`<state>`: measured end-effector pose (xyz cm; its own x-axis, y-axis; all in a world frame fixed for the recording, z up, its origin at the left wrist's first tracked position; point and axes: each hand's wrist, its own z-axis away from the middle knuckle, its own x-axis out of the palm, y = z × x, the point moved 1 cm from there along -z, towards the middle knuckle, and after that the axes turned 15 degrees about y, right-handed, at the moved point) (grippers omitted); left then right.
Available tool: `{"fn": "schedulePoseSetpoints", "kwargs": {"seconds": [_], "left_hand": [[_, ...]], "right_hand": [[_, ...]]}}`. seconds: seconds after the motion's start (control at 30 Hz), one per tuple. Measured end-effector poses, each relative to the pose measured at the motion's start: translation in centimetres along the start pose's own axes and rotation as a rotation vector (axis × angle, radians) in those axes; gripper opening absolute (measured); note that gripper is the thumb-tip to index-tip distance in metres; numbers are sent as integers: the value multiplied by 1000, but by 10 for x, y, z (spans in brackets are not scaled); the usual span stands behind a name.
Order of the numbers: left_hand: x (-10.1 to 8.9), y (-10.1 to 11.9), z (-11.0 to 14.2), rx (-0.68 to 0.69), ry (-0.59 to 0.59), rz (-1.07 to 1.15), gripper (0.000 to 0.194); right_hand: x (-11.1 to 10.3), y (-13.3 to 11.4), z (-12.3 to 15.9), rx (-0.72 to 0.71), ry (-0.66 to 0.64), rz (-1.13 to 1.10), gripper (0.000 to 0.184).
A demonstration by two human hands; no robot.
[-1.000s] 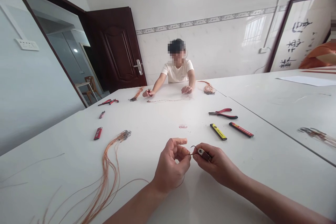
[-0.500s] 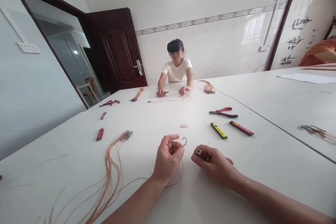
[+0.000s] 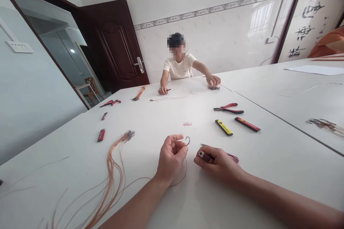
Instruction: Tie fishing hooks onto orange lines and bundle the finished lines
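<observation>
My left hand point(image 3: 171, 157) pinches a small dark fish hook point(image 3: 187, 140) tied to a thin copper-coloured line point(image 3: 180, 180) that loops under my wrist on the white table point(image 3: 150, 121). My right hand point(image 3: 218, 162) lies on the table a little to the right, closed around a small dark red tool point(image 3: 205, 156) with a metal tip, its pink end point(image 3: 233, 157) sticking out behind the fingers. The two hands are apart.
A bundle of copper lines with hooks point(image 3: 114, 171) lies to my left. Red pliers point(image 3: 228, 108), a yellow lighter point(image 3: 223, 127) and a red lighter point(image 3: 247, 124) lie ahead right; another red lighter point(image 3: 101, 135) lies left. A person across the table point(image 3: 180, 66) reaches to a hook pile point(image 3: 214, 87).
My hands have drawn apart: the left lifted away with the hook, the right lowered the tool to the table. The person opposite stretched an arm out to the hook pile.
</observation>
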<state>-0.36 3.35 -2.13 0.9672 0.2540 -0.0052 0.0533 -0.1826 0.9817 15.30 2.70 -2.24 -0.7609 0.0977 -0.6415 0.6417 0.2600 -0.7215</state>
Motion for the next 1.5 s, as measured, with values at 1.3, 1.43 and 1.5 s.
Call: {"fn": "schedulePoseSetpoints", "kwargs": {"seconds": [1.3, 1.43, 1.5], "left_hand": [[0, -3, -9, -91, 8, -11, 21], [-1, -4, -7, -68, 1, -23, 20], [-1, -4, -6, -72, -2, -27, 20]], "right_hand": [[7, 4, -10, -140, -87, -178, 18], [10, 5, -11, -135, -113, -180, 24], [9, 4, -11, -122, -131, -184, 25]]}}
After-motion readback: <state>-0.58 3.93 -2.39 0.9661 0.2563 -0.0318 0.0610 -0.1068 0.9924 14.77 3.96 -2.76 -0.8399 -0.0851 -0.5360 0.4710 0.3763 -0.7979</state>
